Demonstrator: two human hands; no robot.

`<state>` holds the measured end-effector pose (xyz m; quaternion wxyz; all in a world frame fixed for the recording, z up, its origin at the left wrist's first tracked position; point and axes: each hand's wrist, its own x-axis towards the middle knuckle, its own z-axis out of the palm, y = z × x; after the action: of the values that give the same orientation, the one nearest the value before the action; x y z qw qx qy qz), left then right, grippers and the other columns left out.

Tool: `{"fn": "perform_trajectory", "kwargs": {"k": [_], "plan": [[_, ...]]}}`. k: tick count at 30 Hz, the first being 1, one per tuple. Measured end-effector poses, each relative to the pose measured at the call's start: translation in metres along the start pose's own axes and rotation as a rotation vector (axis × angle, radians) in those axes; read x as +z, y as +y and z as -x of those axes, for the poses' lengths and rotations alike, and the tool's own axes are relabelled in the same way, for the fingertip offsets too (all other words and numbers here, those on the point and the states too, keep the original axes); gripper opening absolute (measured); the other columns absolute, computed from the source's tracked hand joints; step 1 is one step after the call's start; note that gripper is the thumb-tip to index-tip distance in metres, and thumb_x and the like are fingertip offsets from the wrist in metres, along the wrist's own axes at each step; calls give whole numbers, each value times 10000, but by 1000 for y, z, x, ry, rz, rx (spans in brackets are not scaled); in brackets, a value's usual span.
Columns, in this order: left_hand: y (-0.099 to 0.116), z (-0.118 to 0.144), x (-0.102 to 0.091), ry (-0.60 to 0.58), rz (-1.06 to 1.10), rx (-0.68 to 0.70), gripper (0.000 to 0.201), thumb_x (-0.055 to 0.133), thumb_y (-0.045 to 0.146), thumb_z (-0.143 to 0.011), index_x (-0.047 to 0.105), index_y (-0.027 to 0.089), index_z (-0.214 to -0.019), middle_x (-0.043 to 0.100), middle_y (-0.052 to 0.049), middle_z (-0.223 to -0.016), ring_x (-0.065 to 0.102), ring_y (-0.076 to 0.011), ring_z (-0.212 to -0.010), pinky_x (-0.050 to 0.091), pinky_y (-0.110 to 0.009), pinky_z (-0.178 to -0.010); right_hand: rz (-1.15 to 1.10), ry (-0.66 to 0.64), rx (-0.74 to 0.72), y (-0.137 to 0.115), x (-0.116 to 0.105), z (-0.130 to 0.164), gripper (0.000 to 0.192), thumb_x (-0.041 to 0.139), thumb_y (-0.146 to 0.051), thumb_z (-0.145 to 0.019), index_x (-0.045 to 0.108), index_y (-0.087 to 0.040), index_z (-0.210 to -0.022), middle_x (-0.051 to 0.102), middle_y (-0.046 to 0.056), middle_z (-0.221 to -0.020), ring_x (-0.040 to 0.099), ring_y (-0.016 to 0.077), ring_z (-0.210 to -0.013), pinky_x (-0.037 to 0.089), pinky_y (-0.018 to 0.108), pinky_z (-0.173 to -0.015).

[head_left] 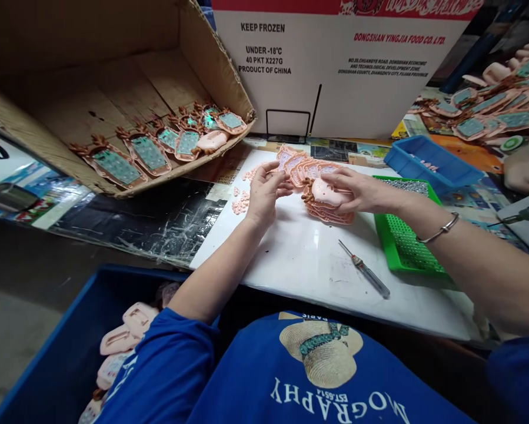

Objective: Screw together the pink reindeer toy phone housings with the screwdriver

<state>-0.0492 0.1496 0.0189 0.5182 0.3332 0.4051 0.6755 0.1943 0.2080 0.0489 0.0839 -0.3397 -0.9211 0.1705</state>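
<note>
I see my left hand (265, 191) over the white surface (308, 259), fingers curled, its grip pinching a small pink piece beside the loose pink bits (241, 203). My right hand (356, 189) lies on the stack of pink plastic shells (328, 206), grip pressed on the top shell. A screwdriver (365, 270) lies nearer me, beside the green tray (403, 244).

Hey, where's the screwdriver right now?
The screwdriver lies on the white board, on the right, between the pink parts stack and the green tray.
</note>
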Motion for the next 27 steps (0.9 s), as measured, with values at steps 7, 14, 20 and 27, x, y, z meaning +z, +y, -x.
{"fn": "perform_trajectory", "kwargs": {"k": [7, 14, 20, 27], "plan": [[3, 31, 12, -157, 79, -143, 429, 812, 264, -675, 638, 169, -1056, 699, -18, -913, 692, -138, -749, 533, -273, -707, -285, 205, 80, -46, -8, 34, 832, 798, -506, -793, 465, -334, -1535, 517, 63, -1525, 473, 355, -1414, 365, 589, -1213], [-22, 104, 18, -411, 208, -283, 488, 903, 405, -663, 697, 163, -1033, 727, -55, -949, 689, -173, -833, 531, -318, -818, -497, 229, 263, -90, 35, 80, 877, 822, -548, -740, 512, -267, -1511, 502, 92, -1548, 421, 390, -1461, 311, 605, -1239], [-33, 130, 9, -327, 228, -316, 524, 930, 374, -620, 698, 181, -1047, 747, -49, -1026, 705, -203, -945, 519, -316, -888, -680, 244, 324, -108, 51, 96, 865, 835, -473, -746, 495, -299, -1522, 518, 58, -1545, 444, 354, -1455, 354, 558, -1230], [-39, 130, 6, -379, 160, -301, 573, 951, 482, -567, 714, 150, -969, 746, -53, -910, 696, -186, -835, 517, -308, -832, -477, 290, 108, -104, 56, 101, 850, 851, -432, -774, 473, -353, -1531, 508, 54, -1543, 452, 340, -1447, 363, 542, -1225]]}}
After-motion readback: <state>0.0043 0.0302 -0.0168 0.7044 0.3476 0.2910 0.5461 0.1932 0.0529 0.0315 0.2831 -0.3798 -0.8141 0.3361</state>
